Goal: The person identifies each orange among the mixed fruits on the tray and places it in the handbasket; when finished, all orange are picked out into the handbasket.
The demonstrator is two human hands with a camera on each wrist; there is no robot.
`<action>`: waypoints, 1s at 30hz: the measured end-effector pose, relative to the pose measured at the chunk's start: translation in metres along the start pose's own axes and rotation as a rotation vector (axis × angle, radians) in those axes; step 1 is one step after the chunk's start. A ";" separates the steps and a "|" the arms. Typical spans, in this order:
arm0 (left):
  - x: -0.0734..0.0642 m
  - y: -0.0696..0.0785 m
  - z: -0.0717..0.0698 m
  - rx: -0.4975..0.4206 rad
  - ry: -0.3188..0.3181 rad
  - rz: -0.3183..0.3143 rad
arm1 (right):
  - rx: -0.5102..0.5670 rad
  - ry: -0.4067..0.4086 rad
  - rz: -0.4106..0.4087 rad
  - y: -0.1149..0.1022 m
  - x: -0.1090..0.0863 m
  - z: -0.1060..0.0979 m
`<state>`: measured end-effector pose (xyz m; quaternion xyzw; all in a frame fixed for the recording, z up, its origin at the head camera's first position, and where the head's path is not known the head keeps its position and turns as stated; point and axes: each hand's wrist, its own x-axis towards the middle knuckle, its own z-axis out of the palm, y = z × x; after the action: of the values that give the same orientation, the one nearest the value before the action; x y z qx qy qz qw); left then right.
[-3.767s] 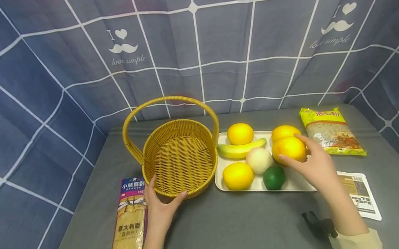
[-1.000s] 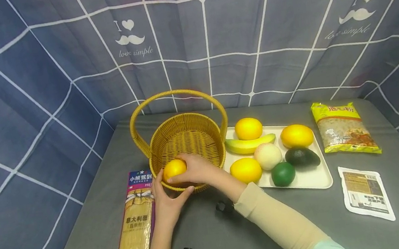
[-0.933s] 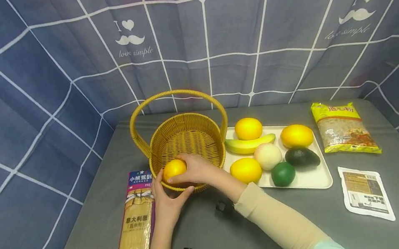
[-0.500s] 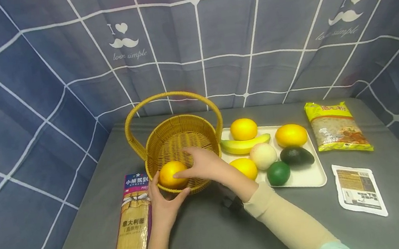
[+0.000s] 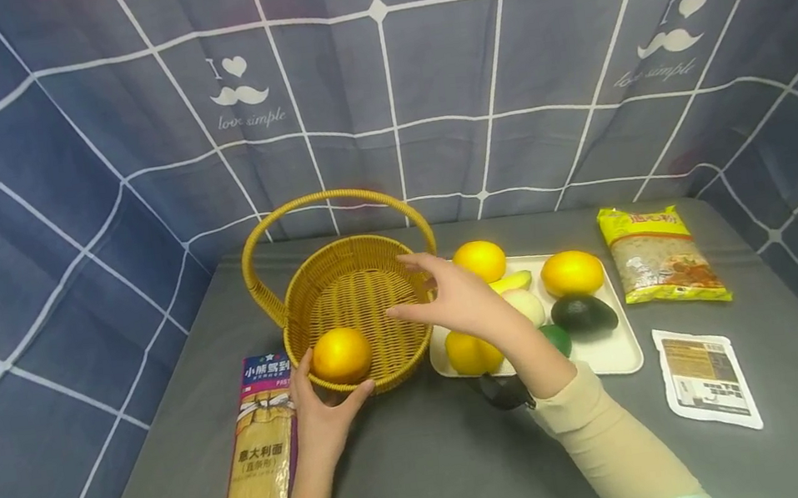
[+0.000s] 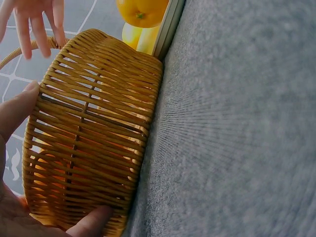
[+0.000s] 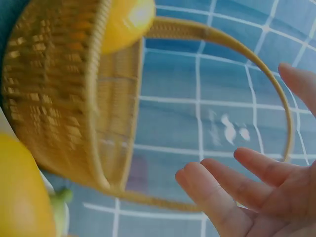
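Observation:
The woven wicker basket (image 5: 388,309) stands upright on the grey cloth, its tall handle raised. My left hand (image 5: 321,419) grips the near left side of its rim; the left wrist view shows the thumb on the rim and a finger against the woven wall (image 6: 89,123). One orange (image 5: 342,356) lies inside, at the near left. My right hand (image 5: 468,300) is over the basket's right edge and the tray, fingers apart, holding nothing. The right wrist view also shows that empty hand (image 7: 261,192) with the orange (image 7: 131,22) above the basket's rim.
The cream tray (image 5: 623,356) holds several fruits, including an orange-yellow fruit (image 5: 572,272), a dark avocado (image 5: 584,314) and a partly hidden banana (image 5: 515,281). A noodle packet (image 5: 257,469) lies left; a yellow bag (image 5: 661,256) and white pouch (image 5: 707,377) lie right.
My right hand carried the orange from the tray into the basket, let it go, and moved back right. My left hand stays on the rim.

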<state>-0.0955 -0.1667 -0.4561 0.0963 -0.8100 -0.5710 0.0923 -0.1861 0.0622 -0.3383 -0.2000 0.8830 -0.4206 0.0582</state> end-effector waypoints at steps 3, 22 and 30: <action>0.000 0.001 -0.001 0.003 0.000 -0.006 | 0.010 0.041 0.024 0.001 -0.008 -0.016; -0.001 0.000 -0.001 0.013 -0.003 -0.005 | 0.068 0.313 0.229 0.049 -0.055 -0.114; -0.002 -0.001 0.001 -0.027 0.003 0.018 | 0.051 0.417 0.302 0.088 -0.071 -0.137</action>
<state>-0.0940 -0.1655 -0.4570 0.0887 -0.8030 -0.5808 0.0996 -0.1853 0.2391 -0.3225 0.0266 0.8848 -0.4616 -0.0579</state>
